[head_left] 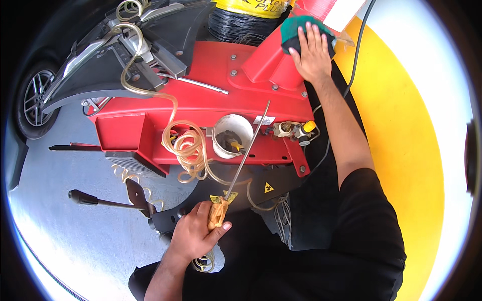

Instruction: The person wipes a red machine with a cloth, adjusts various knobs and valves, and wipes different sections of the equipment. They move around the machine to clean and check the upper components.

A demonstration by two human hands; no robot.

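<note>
My left hand (198, 233) grips a yellowish, worn handle (218, 213) at lower center, with a long metal rod (253, 138) extending up from it past a white bucket (221, 125). The bucket holds dark material and something yellow. At upper right, my right hand (311, 60) lies with fingers spread over a green and dark cloth (296, 27) on the red column (263, 57) of the machine. Coiled translucent hose (188, 150) hangs left of the bucket. A valve fitting with a yellow cap (306, 128) is right of it.
Red machine base (201, 105) spans the middle, with a loose metal bar (201, 85) on it. Black and metal turntable (115, 75), car wheel (39, 98) and pedal lever (85, 198) are left. A black wire spool (236, 27) stands behind; yellow floor marking (396, 125) lies right.
</note>
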